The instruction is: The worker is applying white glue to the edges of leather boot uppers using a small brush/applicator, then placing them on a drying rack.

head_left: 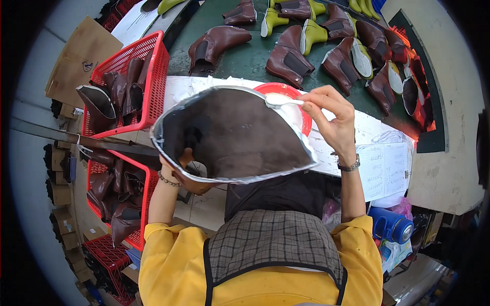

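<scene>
In front of me a boot upper is tilted so that its dark brown inside faces up. Whitish edging runs around its rim. My left hand grips it at the lower left, with some fingers showing through an opening and the rest hidden underneath. Pinched in my right hand is a small white-handled brush. Its whitened tip touches the upper's far right edge. Just behind, a red bowl holds white paste or liquid and is partly covered by the upper.
Brown boots and lime-green shoe lasts crowd the dark green surface ahead. At left, red baskets hold brown uppers. Handwritten sheets lie on the right, above a blue bottle. A metal bar crosses between the baskets.
</scene>
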`<state>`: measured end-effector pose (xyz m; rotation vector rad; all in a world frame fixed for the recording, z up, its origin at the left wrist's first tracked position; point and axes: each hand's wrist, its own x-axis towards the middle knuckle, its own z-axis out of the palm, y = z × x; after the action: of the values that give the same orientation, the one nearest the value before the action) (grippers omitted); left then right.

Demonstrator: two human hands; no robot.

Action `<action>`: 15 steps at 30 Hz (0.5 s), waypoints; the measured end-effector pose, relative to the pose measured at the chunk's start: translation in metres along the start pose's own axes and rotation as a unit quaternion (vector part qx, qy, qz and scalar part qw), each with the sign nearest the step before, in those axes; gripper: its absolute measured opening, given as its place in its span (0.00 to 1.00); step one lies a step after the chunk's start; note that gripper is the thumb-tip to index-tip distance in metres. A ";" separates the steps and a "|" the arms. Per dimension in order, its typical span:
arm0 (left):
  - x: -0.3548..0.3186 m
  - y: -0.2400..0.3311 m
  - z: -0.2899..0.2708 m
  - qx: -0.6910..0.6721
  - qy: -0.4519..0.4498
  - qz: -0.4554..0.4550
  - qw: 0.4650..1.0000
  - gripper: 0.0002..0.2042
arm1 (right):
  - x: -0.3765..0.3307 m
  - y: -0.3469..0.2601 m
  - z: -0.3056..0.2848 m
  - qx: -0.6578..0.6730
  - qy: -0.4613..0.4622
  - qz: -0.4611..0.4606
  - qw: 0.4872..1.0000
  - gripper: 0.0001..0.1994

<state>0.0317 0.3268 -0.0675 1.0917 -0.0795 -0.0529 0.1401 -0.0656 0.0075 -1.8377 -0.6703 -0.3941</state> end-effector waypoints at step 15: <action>0.020 -0.012 0.065 0.108 -0.137 -0.035 0.984 0.65 | 0.064 -0.002 0.015 -0.027 -0.125 -0.197 0.972 0.09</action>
<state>0.0456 0.2624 -0.0473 1.2991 -0.3004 -0.2623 0.1886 -0.0347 0.0397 -1.8194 -1.2193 -0.4455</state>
